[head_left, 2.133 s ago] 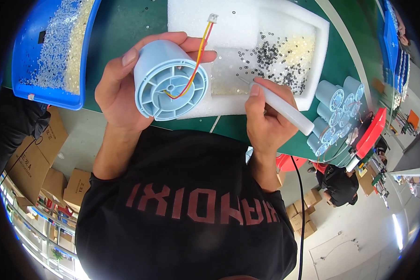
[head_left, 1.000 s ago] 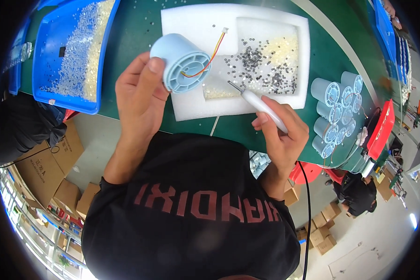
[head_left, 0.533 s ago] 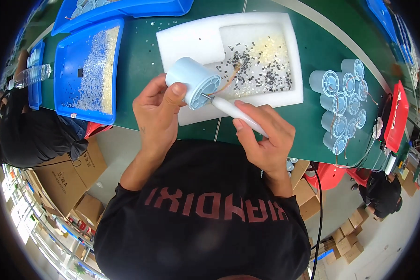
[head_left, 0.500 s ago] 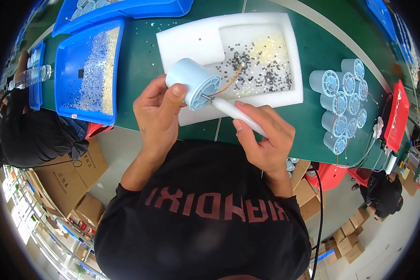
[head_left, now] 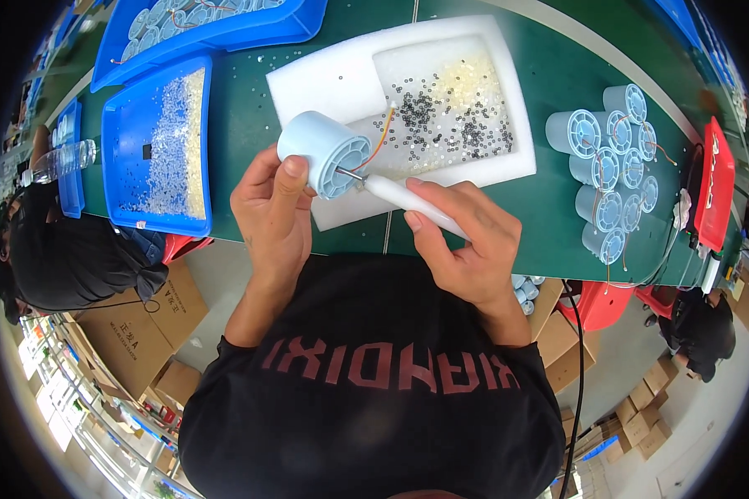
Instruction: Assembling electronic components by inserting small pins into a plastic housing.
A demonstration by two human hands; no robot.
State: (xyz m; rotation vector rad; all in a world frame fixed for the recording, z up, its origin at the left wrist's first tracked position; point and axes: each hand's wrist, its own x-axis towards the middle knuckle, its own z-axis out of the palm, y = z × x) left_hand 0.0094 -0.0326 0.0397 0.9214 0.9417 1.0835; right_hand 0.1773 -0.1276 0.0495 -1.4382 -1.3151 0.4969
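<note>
My left hand (head_left: 270, 208) grips a light blue plastic cup-shaped housing (head_left: 310, 143), tilted so its ribbed round end faces right and toward me. A thin yellow-orange wire (head_left: 384, 137) comes out of that end. In my right hand (head_left: 474, 241) is a white-handled tool with a thin metal shaft (head_left: 412, 200), held like a pen. Its metal tip reaches into the ribbed end near the rim; what it touches inside cannot be made out. Beyond the housing lies a white foam tray (head_left: 333, 83) with small black, clear and cream ring-like pieces in its recess.
On the right stand several similar blue housings (head_left: 605, 170) with wires, near a red tray (head_left: 711, 187). To the left, a blue tray (head_left: 125, 141) holds small pieces; behind it is a blue bin (head_left: 258, 33) of housings. A person (head_left: 75, 258) sits at left.
The housing and the tool have shifted slightly left in the picture, along with both hands. More of the tool's metal shaft shows now. Both grips look the same.
</note>
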